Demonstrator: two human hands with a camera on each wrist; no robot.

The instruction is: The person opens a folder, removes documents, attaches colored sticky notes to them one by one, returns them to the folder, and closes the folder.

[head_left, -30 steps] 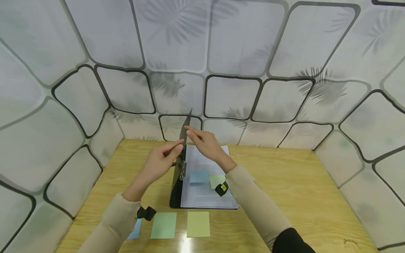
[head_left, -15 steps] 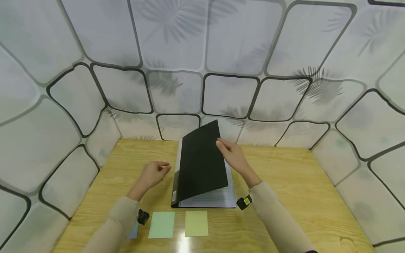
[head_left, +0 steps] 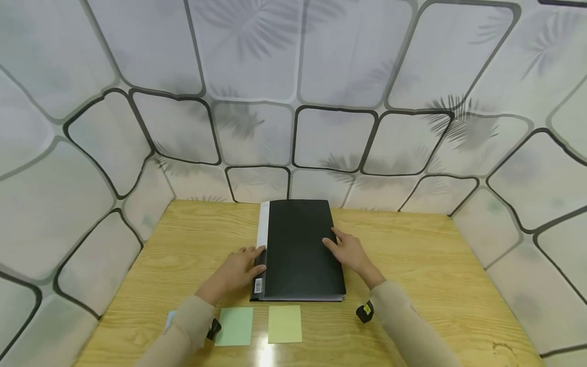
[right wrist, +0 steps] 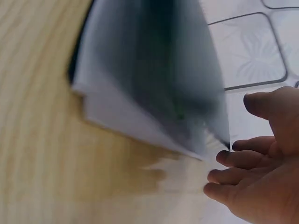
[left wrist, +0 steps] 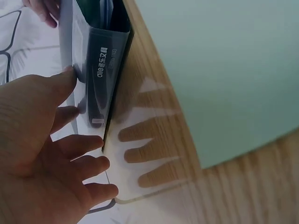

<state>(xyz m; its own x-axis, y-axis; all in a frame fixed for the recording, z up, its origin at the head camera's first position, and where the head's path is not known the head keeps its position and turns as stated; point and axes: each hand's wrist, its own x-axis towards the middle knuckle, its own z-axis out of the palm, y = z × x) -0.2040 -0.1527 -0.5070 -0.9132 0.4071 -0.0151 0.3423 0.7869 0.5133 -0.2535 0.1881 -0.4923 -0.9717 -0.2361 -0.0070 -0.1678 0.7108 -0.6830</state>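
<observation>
A black folder (head_left: 300, 250) lies with its cover down over the papers, its pale spine strip (head_left: 263, 224) along the left. My left hand (head_left: 235, 270) is at that spine, thumb and forefinger touching it; in the left wrist view the dark spine (left wrist: 100, 70) carries white lettering. On the opposite side my right hand (head_left: 352, 251) rests its thumb and forefinger at the cover's right edge, fingers mostly straight. White paper edges (right wrist: 121, 116) show blurred under the cover in the right wrist view. The sticky notes on the papers are hidden.
In front of the folder a green sticky note (head_left: 235, 326) and a yellow sticky note (head_left: 285, 324) lie on the wooden table (head_left: 412, 275). A blue sticky note (head_left: 170, 319) is mostly behind the left sleeve. A patterned wall (head_left: 257, 132) rises behind the table.
The cover, upright a second ago, has swung right and down over the papers with my right hand. My left hand let go of it, drew back left, then came to the spine.
</observation>
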